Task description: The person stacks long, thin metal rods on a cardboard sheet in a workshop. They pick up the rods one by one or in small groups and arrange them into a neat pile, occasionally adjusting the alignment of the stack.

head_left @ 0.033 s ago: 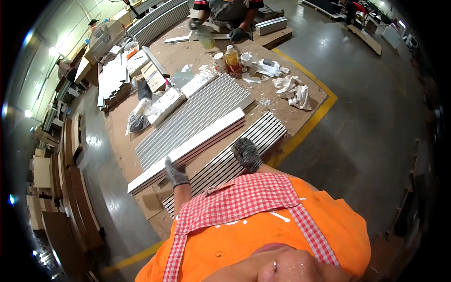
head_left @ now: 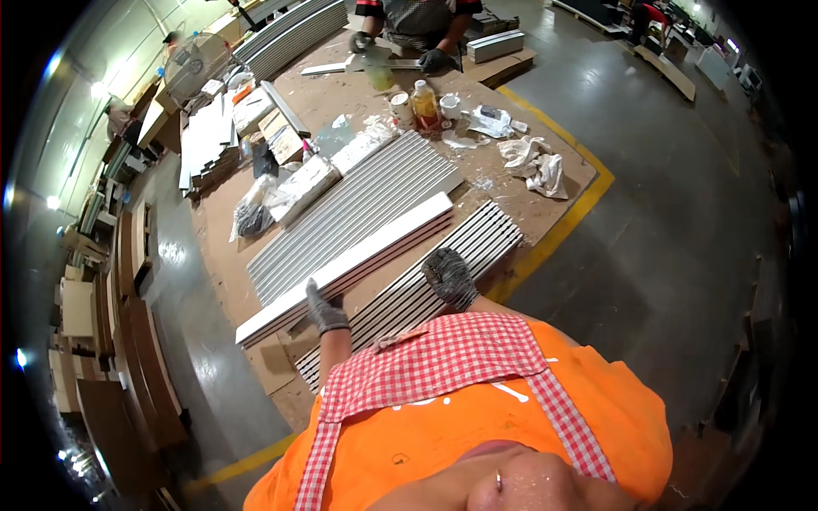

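My left hand (head_left: 327, 309), in a grey glove, is at the near side of a long stack of white-faced strips (head_left: 358, 258) with reddish-brown edges. Its thumb lies along the white top; the other fingers are mostly hidden at the near side, and the hand looks closed on the stack. My right hand (head_left: 449, 277), also gloved, is closed with curled fingers over a row of white strips with dark gaps (head_left: 396, 307). Whatever is inside those fingers is hidden. Beyond the white-faced stack lies a broad row of grey-silver strips (head_left: 358, 204).
On the brown-covered table (head_left: 221, 294) are a bottle of amber liquid (head_left: 424, 106), white cups, crumpled cloth (head_left: 537, 166) and plastic-wrapped packs (head_left: 302, 189). Across it a gloved co-worker (head_left: 417, 25) handles a strip. A large fan (head_left: 196, 66) stands far left. Yellow floor tape (head_left: 579, 204) borders the right side.
The white-faced stack and my left hand have shifted slightly to the right and away from me. My right hand has barely moved.
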`<state>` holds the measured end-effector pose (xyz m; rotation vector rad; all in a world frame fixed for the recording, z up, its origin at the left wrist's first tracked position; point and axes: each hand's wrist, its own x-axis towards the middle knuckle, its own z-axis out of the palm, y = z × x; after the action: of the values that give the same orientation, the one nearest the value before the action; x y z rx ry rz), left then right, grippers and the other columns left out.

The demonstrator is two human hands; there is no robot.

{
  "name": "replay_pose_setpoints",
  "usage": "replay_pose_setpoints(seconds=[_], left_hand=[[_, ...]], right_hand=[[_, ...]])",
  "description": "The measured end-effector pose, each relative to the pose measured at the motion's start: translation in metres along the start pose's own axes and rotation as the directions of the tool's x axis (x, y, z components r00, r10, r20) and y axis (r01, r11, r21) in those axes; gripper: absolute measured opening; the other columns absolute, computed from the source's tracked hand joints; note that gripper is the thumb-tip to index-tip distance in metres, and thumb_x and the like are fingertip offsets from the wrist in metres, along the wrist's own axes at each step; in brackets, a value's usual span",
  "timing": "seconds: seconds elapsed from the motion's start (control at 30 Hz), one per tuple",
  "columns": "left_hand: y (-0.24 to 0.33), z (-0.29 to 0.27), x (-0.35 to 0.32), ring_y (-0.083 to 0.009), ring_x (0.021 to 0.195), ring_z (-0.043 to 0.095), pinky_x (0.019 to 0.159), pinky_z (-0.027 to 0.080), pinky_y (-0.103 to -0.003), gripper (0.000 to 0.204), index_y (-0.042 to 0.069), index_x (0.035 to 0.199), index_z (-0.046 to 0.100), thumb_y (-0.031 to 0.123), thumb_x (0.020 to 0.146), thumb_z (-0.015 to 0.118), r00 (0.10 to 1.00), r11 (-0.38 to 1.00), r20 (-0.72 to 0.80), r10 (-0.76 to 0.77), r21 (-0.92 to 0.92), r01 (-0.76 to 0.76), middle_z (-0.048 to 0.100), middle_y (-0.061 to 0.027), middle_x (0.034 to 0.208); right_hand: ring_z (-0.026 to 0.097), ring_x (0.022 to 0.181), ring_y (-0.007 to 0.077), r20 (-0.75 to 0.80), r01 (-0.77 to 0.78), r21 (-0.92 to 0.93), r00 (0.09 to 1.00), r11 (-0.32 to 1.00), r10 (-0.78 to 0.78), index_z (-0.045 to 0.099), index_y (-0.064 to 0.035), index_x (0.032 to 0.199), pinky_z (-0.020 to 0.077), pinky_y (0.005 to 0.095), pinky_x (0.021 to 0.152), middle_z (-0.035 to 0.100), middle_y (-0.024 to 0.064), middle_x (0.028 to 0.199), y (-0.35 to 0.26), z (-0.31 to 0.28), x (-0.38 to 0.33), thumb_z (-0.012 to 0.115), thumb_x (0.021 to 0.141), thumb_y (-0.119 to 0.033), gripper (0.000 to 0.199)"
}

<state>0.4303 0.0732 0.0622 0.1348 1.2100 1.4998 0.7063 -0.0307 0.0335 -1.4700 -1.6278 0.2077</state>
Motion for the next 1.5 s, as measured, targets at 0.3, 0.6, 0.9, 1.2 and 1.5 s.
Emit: replay_pose_setpoints(seconds=[0.3,0.6,0.9,1.2,1.5], left_hand=[[-0.048,0.025,-0.006,-0.0311,0.093,0.066,0.075,0.059,-0.049,0.042,0.008,0.111,0.059,0.031,0.082,0.079,0.965,0.961,-0.007,-0.261,0.092,0.26,0.065,-0.012,0.104],[-0.061,0.043,-0.001,-0.0389,0.115,0.06,0.097,0.051,-0.059,0.036,0.004,0.12,0.055,0.032,0.099,0.054,0.898,0.895,0.008,-0.441,0.086,0.439,0.06,-0.0187,0.128],[-0.084,0.045,0.031,-0.0453,0.125,0.05,0.104,0.043,-0.067,0.045,0.001,0.132,0.046,0.034,0.101,0.052,0.843,0.843,-0.007,-0.538,0.01,0.538,0.05,-0.0213,0.14],[-0.094,0.06,0.033,-0.0471,0.129,0.046,0.102,0.047,-0.064,0.044,-0.001,0.137,0.043,0.029,0.105,0.041,0.775,0.776,0.067,-0.628,0.12,0.619,0.043,-0.0232,0.145],[-0.01,0.069,0.011,-0.0412,0.129,0.048,0.092,0.059,-0.046,0.053,-0.004,0.14,0.037,0.026,0.1,0.054,0.471,0.502,0.176,-0.864,0.226,0.835,0.042,-0.0293,0.14]], right_hand=[[0.059,0.078,0.0379,-0.027,-0.017,-0.041,1.0,0.999,0.016,0.064,-0.0046,0.084,0.0487,0.0471,0.074,0.062,0.0178,0.079,0.002,-0.002,-0.003,0.058,0.092,-0.023,0.021],[0.057,0.076,0.0372,-0.05,-0.015,-0.013,0.999,1.0,0.014,0.062,-0.0034,0.081,0.0478,0.0469,0.073,0.06,0.0168,0.078,-0.004,-0.004,-0.003,0.058,0.093,-0.023,0.023],[0.057,0.076,0.0359,-0.045,0.015,-0.074,0.999,0.997,-0.018,0.061,-0.0041,0.082,0.0478,0.0469,0.073,0.059,0.0162,0.079,0.007,0.006,-0.006,0.059,0.091,-0.023,0.022],[0.057,0.072,0.0335,-0.043,0.005,-0.079,0.999,0.997,-0.008,0.059,-0.0054,0.081,0.0488,0.0451,0.069,0.057,0.0138,0.074,0.004,0.001,-0.004,0.06,0.09,-0.022,0.019],[0.059,0.076,0.0347,0.005,-0.066,-0.025,0.998,0.998,0.066,0.063,-0.0032,0.084,0.0495,0.0459,0.072,0.061,0.0157,0.079,0.002,0.002,-0.002,0.059,0.092,-0.025,0.024]])
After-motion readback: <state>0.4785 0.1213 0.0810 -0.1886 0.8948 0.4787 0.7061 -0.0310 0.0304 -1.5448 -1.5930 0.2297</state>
